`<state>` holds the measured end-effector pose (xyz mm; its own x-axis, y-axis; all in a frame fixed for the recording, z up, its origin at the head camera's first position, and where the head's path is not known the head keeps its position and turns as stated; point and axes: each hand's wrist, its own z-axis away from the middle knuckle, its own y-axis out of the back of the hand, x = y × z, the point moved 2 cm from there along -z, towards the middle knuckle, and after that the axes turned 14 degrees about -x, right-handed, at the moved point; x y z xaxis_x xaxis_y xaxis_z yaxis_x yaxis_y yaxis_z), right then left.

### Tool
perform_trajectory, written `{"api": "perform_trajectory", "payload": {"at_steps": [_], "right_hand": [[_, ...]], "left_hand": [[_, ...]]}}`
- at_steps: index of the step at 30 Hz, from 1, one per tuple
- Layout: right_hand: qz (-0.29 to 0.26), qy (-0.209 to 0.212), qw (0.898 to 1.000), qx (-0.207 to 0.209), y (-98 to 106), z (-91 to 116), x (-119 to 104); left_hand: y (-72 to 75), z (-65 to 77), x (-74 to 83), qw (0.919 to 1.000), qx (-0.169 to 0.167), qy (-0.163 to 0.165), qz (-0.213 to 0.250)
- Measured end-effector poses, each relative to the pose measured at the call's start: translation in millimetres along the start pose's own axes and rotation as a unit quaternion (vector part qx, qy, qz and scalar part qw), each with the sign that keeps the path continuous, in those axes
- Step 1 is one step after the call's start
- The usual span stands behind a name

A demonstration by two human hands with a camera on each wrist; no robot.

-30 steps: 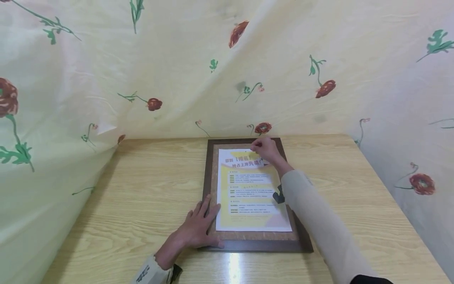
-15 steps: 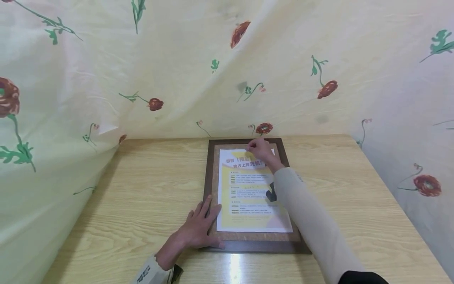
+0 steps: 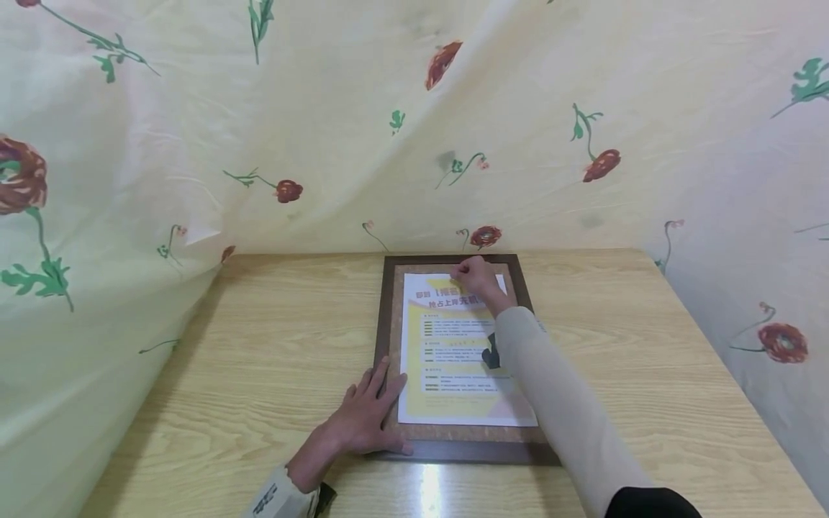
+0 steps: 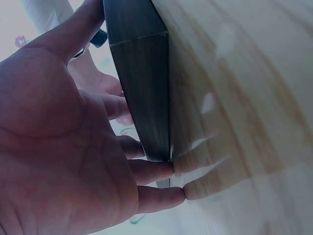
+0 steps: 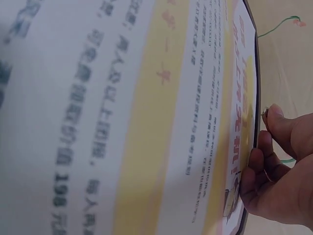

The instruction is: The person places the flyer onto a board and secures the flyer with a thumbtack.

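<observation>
A printed paper sheet [image 3: 447, 360] with yellow bands lies on a dark-framed cork board [image 3: 466, 433] on the table. My left hand [image 3: 361, 417] rests spread at the board's lower left corner, fingers along the left side, thumb on the bottom edge. In the left wrist view, that hand [image 4: 63, 137] lies against the dark frame [image 4: 144, 88], two fingertips touching the tabletop. At the sheet's top edge, my right hand [image 3: 481, 279] pinches a tiny thumbtack [image 5: 265, 112] between thumb and index finger. The right wrist view shows this hand [image 5: 283, 161] close over the paper.
The board stands on a wood-grain table [image 3: 278, 324]. Floral cloth [image 3: 337, 144] hangs behind and on both sides, meeting the table's back edge just past the board. A dark strap piece [image 3: 492, 352] at my right sleeve overhangs the sheet.
My right hand has shifted slightly left along the top of the sheet, then stays nearly still, keeping its pinch. The left hand keeps its place on the board.
</observation>
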<state>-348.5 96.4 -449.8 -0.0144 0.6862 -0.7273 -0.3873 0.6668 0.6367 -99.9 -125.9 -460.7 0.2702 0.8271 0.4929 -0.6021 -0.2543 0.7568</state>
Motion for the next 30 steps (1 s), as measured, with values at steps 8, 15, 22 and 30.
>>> {"api": "perform_trajectory", "payload": {"at_steps": [8,15,22,30], "right_hand": [[0.000,-0.013,1.000,-0.006,-2.0,-4.1,2.8],[0.015,-0.022,1.000,-0.003,-3.2,-6.2,5.1],[0.025,-0.028,0.999,0.009,-5.5,-5.6,4.5],[0.029,-0.036,0.999,0.011,-6.3,-3.7,2.2]], "left_hand": [[-2.7,-1.2,-1.2,1.0000,0.000,-0.002,-0.003],[-2.3,-0.8,-0.3,1.0000,0.001,-0.002,0.000],[-0.9,-0.5,0.1,1.0000,0.005,-0.005,-0.003],[0.0,0.2,0.2,1.0000,0.004,-0.007,-0.001]]}}
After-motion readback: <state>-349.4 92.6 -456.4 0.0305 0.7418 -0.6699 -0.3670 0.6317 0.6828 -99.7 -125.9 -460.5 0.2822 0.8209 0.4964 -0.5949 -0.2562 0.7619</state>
